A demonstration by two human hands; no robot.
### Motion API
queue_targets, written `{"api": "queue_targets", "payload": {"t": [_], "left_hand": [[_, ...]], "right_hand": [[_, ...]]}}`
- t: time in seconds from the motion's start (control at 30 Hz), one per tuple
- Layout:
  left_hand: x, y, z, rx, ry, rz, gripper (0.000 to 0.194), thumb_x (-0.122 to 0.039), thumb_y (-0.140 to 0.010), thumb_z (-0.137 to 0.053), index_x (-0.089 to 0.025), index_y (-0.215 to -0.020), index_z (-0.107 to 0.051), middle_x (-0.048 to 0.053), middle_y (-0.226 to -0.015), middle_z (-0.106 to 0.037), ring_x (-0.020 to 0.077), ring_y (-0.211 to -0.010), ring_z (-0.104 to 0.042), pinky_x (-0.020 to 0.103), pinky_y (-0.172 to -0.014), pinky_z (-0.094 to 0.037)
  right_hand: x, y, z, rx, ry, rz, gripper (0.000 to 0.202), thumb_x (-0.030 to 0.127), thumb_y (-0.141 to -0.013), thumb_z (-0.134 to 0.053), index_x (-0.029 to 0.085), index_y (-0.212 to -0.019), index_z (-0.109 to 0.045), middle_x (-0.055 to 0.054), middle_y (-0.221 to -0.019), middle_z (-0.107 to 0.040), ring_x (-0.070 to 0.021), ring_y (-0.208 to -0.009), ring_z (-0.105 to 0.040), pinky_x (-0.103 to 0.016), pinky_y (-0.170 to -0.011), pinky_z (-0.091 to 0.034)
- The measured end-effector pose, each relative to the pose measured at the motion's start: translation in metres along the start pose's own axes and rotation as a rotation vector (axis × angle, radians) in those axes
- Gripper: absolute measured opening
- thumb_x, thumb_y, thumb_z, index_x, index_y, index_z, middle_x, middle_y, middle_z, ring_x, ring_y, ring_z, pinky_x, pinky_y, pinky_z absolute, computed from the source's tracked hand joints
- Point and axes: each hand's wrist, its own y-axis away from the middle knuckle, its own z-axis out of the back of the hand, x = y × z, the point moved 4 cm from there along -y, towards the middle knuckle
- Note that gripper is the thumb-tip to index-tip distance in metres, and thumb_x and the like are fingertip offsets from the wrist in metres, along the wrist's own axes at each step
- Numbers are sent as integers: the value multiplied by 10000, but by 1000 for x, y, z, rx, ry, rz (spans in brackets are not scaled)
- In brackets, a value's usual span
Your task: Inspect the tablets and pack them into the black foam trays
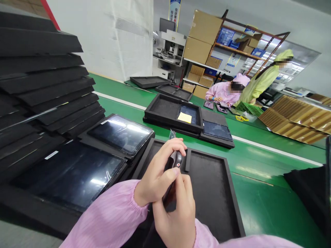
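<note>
Between my two hands is a dark, slim, flat device [178,159], tilted so that it shows nearly edge-on, with a small white and red sticker near its rounded end. My left hand [160,172] curls over its upper part, thumb pressed near the sticker. Lower down, my right hand [178,213] pinches the near side, its fingertips meeting the left thumb. A bit of clear film [172,133] sticks up past the left fingers. Much of the device is hidden by my hands. Below lies a black foam tray [214,193] with a divider.
Tablet-like screens [119,132] lie on black foam at left, beside a tall stack of black trays [43,69]. Further back on the green bench, another black tray [162,106] holds a screen with a yellow note [184,117]. Two co-workers [227,90] are at the far right.
</note>
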Motion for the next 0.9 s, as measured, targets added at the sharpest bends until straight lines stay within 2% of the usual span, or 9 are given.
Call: {"api": "queue_targets", "payload": {"t": [0.2, 0.4, 0.57, 0.63, 0.83, 0.9], "left_hand": [[0, 1, 3, -10, 0, 23, 198, -259, -704, -505, -236, -880, -592, 74, -1064, -698, 321, -1212, -573, 497, -1115, -412], [-5, 3, 6, 1, -5, 12, 158, -249, -725, -494, -239, -854, -585, 55, -1011, -692, 295, -1178, -590, 458, -1092, -434], [-9, 4, 8, -14, -22, 21, 140, -248, -710, -489, -236, -820, -575, 62, -979, -696, 304, -1156, -607, 461, -1061, -458], [-10, 5, 9, -23, -31, 23, 133, -249, -704, -490, -237, -807, -573, 62, -964, -699, 305, -1149, -612, 458, -1051, -468], [-15, 6, 9, -74, -57, -3, 97, -231, -708, -496, -240, -762, -576, 45, -915, -708, 288, -1085, -643, 442, -1019, -492], [-16, 6, 8, -92, -58, -5, 89, -215, -721, -501, -241, -747, -582, 33, -896, -714, 275, -1079, -650, 421, -1011, -497]], "right_hand": [[1, 5, -5, -26, -4, -25, 646, 174, -877, -614, 288, -1481, -413, -43, -881, -580, -202, -663, -643, -278, -536, -541], [1, 13, -11, -80, -6, -115, 710, 200, -859, -573, 348, -1522, -367, -38, -871, -610, -214, -569, -644, -311, -433, -515], [0, 6, -6, 6, -34, 45, 842, 202, -842, -637, 341, -1590, -275, -56, -802, -647, -208, -493, -648, -290, -390, -541], [2, 5, -5, 13, -12, 60, 855, 213, -851, -638, 344, -1600, -246, -66, -787, -651, -214, -468, -638, -307, -378, -551], [9, 13, -12, -45, 28, -96, 785, 196, -882, -548, 398, -1580, -252, -78, -812, -631, -263, -531, -651, -363, -388, -547], [11, 15, -15, -34, 26, -100, 789, 193, -891, -539, 391, -1589, -230, -86, -827, -630, -271, -552, -655, -364, -395, -535]]}}
